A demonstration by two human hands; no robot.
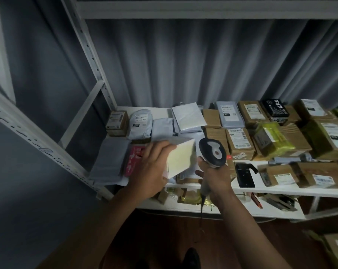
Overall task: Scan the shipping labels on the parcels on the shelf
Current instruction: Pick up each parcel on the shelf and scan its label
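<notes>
Fingers of the left hand (150, 167) were curled over the top of a small white box (180, 158), lifting it clear of the shelf (276, 191) with one pale face tilted toward the right. Beside it, the right hand (215, 177) was wrapped round the grip of a handheld barcode scanner (212, 152), whose grey head stood just to the right of the box, nearly touching its upper corner. A cable (202, 208) hung from the scanner's handle, down past the shelf's front edge.

Under the left hand lay a pink packet (134, 162) and, further left, a flat grey mailer (109, 160) reaching toward the shelf's left edge by the perforated white upright (94, 61). Behind these, three more grey poly mailers sat in a row, the leftmost one (141, 123) with its label face up, and a small brown carton (116, 123) filled the back left corner.

To the right of the scanner the shelf was packed: brown cardboard boxes (239, 140) stood edge to edge, most with white shipping labels facing up; a count was uncertain because the row ran off the frame. One black box with white characters (276, 109) sat at the back, and one parcel wrapped in yellow-green tape (270, 140) lay mid-shelf. A black bracket-like object (244, 174) lay on a bare strip of white shelf near the front edge, just right of the right hand. Above the parcels, open room reached up to the next shelf beam (203, 9), with a grey curtain (183, 65) behind.
</notes>
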